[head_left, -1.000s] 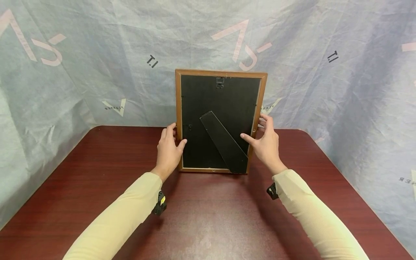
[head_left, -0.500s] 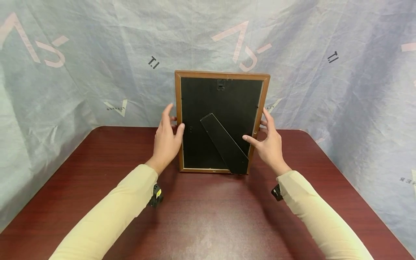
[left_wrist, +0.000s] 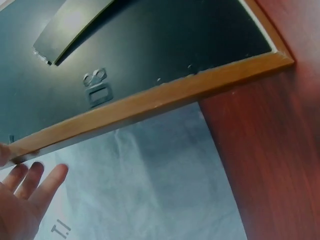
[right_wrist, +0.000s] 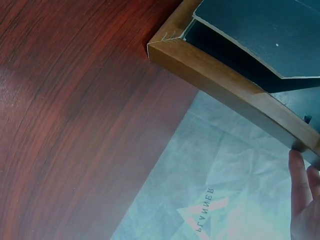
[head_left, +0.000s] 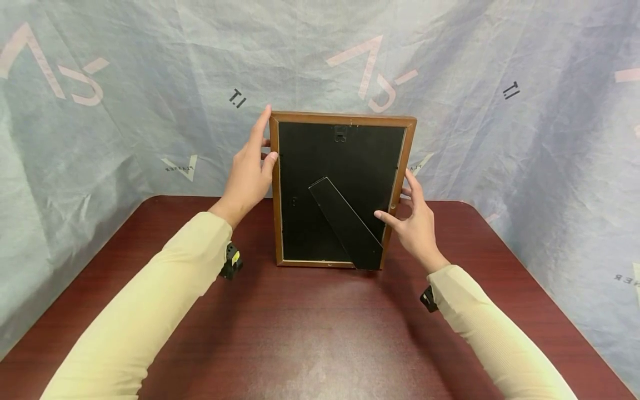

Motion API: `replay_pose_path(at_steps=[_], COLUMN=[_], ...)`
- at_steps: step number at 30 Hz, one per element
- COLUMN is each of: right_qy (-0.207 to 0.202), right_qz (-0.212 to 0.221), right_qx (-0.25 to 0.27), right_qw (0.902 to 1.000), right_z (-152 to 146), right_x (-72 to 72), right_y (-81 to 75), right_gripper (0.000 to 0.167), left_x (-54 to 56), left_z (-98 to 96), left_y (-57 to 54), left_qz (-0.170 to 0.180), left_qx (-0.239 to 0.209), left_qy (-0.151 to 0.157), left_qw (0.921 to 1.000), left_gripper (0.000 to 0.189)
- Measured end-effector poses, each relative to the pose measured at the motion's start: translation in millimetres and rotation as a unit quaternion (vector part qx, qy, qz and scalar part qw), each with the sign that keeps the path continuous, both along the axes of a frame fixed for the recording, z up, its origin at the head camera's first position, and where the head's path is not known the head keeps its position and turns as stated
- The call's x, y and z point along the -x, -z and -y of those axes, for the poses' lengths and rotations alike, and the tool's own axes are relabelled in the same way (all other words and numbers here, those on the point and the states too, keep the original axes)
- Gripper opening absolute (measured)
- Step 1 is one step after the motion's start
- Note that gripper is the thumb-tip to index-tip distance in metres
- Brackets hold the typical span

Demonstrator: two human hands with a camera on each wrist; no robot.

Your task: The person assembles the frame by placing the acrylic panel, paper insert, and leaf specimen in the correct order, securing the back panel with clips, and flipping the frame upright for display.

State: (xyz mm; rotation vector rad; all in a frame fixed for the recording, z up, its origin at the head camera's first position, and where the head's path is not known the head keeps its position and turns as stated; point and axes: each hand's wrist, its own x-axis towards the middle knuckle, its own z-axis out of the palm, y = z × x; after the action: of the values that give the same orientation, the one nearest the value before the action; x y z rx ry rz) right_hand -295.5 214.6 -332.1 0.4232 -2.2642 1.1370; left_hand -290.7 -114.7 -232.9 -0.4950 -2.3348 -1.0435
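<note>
A picture frame (head_left: 345, 161) stands nearly upright on the table, its black back and wooden rim facing me. A black easel leg (head_left: 345, 222) slants down across the back to the lower right corner. My left hand (head_left: 250, 172) holds the upper part of the left edge, thumb on the rim, index finger stretched up to the corner and other fingers partly hidden behind. My right hand (head_left: 417, 228) grips the right edge lower down, thumb over the back and fingers round the side. A metal hanger (left_wrist: 99, 90) shows in the left wrist view. The frame's front is hidden.
The dark red wooden table (head_left: 320, 333) extends round the frame on both sides and toward me. Behind it hangs a grey cloth (head_left: 200, 55) with printed letters, which also closes off the left and right sides.
My left hand has slid up the frame's left edge from the lower half to near the top corner. The right hand has barely shifted, and the frame stays in nearly the same place.
</note>
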Motion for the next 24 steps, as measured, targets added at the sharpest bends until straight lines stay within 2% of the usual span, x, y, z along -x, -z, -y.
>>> replay_pose_path(at_steps=[4, 12, 18, 24], right_qy=[0.000, 0.003, 0.009, 0.011], right_qz=[0.001, -0.012, -0.034, -0.034], right_qx=[0.003, 0.007, 0.010, 0.013], right_qw=[1.0000, 0.9999, 0.9993, 0.9993], right_z=[-0.6, -0.4, 3.8, 7.2], right_x=[0.4, 2.2, 5.6, 9.8], right_y=[0.6, 1.4, 3.5, 4.2], right_gripper=[0.104, 0.105, 0.104, 0.103], left_x=[1.2, 4.1, 4.3, 4.3], left_z=[0.6, 2.0, 2.9, 2.2], left_y=[-5.7, -13.0, -16.9, -19.1], left_qz=[0.032, 0.062, 0.066, 0.057], left_qx=[0.006, 0.000, 0.003, 0.011], left_qy=[0.006, 0.012, 0.004, -0.008], left_qw=[0.9995, 0.9980, 0.9978, 0.9983], left_gripper=[0.080, 0.083, 0.079, 0.076])
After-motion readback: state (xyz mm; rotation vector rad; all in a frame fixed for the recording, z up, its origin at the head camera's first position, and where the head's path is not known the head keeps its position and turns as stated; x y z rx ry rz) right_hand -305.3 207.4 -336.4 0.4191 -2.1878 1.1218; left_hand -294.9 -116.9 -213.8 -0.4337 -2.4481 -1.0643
